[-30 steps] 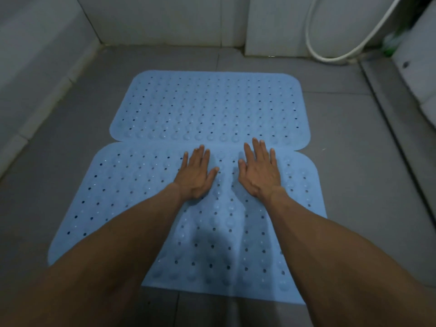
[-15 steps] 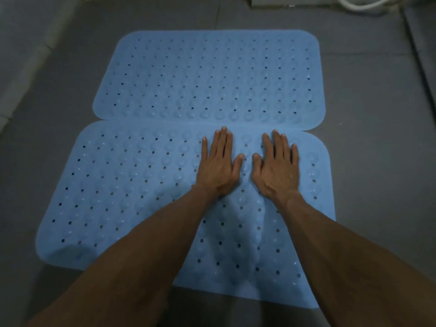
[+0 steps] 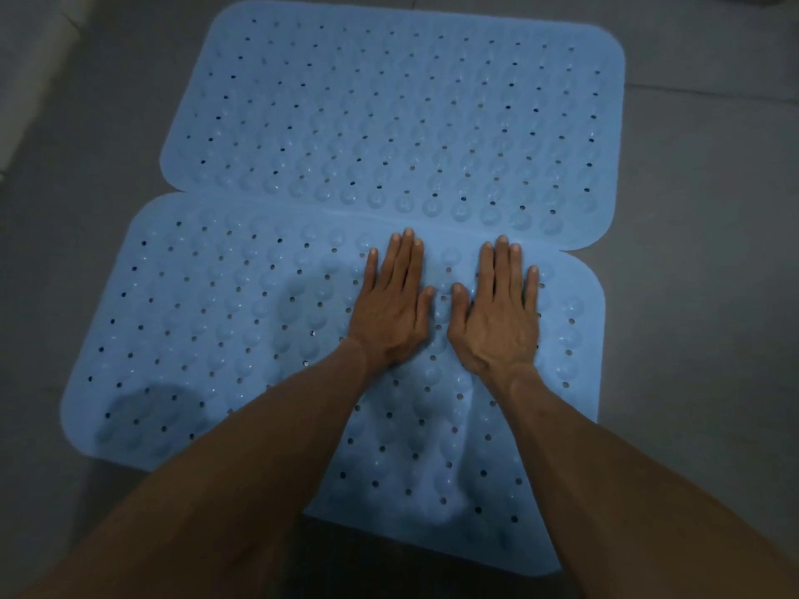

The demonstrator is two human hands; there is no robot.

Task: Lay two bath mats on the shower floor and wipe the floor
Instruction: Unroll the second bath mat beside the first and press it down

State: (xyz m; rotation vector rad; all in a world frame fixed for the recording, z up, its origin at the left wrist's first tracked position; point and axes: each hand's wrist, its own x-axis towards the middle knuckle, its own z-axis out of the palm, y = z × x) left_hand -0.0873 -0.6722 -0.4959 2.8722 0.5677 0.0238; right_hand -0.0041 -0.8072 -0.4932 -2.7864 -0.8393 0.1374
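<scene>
Both hands lie flat, palms down, side by side: the left hand [image 3: 391,304] and the right hand [image 3: 497,309] have fingers stretched out and close together, thumbs nearly meeting, gripping nothing. Bare forearms run back from them toward the lower edge of the view.

Underneath everything is a grey tiled floor [image 3: 700,261], dim and matt, with a grout line crossing it at the upper right. At the far left a paler strip [image 3: 26,75] rises beside the floor; whether it is a wall base or a step cannot be told.

Two light blue bath mats rest on the tiles, each a rounded-corner rectangle covered in rows of small holes and raised round bumps. The far mat [image 3: 389,105] lies flat. The near mat [image 3: 207,322] sits just in front of it, their long edges touching or slightly overlapping along a seam, and is shifted a little to the left. Its surface looks uneven, with shallow ripples near the lower left corner and between the forearms.

Both palms press on the near mat, right of its centre, with the fingertips just short of the seam.
</scene>
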